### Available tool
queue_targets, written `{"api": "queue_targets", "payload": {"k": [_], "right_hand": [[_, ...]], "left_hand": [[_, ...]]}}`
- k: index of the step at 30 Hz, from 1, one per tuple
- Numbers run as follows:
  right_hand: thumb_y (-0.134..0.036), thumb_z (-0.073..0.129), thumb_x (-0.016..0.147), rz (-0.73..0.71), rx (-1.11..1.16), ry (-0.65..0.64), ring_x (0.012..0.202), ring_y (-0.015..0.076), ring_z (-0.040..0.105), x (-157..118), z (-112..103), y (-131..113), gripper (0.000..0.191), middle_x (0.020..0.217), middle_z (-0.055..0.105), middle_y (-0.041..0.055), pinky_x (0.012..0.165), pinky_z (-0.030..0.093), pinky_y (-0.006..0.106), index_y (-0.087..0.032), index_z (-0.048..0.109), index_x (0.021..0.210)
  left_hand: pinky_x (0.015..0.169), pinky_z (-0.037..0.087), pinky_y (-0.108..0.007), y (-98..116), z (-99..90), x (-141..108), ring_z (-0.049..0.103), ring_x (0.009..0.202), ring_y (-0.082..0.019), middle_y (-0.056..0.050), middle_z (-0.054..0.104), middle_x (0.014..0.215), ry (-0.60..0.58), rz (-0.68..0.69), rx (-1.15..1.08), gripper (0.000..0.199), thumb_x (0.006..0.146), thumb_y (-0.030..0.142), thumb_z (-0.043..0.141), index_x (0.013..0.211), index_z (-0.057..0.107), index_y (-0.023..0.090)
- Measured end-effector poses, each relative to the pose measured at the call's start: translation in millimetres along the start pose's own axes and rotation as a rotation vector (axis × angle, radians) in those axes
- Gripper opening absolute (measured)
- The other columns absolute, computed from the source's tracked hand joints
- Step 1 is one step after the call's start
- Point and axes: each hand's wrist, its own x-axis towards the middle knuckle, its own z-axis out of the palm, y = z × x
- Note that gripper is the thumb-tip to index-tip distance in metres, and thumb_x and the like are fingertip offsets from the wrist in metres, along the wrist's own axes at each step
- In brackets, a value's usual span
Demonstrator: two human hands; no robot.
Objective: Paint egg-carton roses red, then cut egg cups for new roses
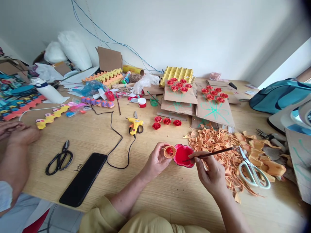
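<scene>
My left hand [156, 161] pinches an orange paper flower [169, 151] whose centre is painted red. Between my thumb and fingers, my right hand [211, 173] holds a thin dark paintbrush [215, 152]. The brush's tip dips into red paint in a small scalloped bowl [175, 159], just right of the flower. Beyond the bowl, several red painted flowers [166, 121] sit on the table. More red flowers [210, 96] rest on cardboard pieces farther back.
Orange scraps [218, 145] and white-handled scissors [254, 174] lie at right. Left are a yellow glue gun [135, 125] with its cord, black scissors [59, 160] and a black phone [84, 179]. A co-worker's hands [23, 134] rest at the far left. Egg trays [178, 72] stand behind.
</scene>
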Motion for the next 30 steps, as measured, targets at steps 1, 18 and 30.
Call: {"api": "queue_targets", "payload": {"k": [1, 18, 30], "right_hand": [[-0.02, 0.055, 0.1, -0.004, -0.014, -0.004, 0.069, 0.0167, 0.073, 0.7, 0.5, -0.5, 0.009, 0.082, 0.073, 0.0021, 0.062, 0.057, 0.025, -0.024, 0.063, 0.1], [-0.023, 0.058, 0.1, 0.072, 0.028, 0.012, 0.062, 0.0156, 0.071, -4.7, 2.6, 1.6, 0.005, 0.077, 0.072, 0.0015, 0.058, 0.056, 0.025, -0.023, 0.063, 0.1], [-0.014, 0.048, 0.102, -0.044, 0.408, 0.12, 0.1, 0.0237, 0.072, -14.0, 5.0, -12.7, 0.018, 0.108, 0.073, 0.0105, 0.081, 0.061, 0.041, -0.024, 0.057, 0.114]], "left_hand": [[0.101, 0.05, -0.033, 0.4, 0.0, 0.1, 0.064, 0.11, -0.02, -0.008, 0.065, 0.118, 0.008, -0.007, 0.006, 0.05, 0.08, 0.033, 0.082, 0.12, 0.054, 0.022], [0.102, 0.05, -0.031, -5.5, -1.8, -0.3, 0.065, 0.112, -0.021, -0.008, 0.066, 0.121, 0.006, -0.012, 0.032, 0.047, 0.08, 0.028, 0.081, 0.12, 0.057, 0.021], [0.096, 0.053, -0.032, -10.8, -0.8, 1.2, 0.065, 0.105, -0.02, -0.006, 0.065, 0.112, 0.052, -0.048, 0.049, 0.051, 0.073, 0.027, 0.085, 0.114, 0.056, 0.02]]}}
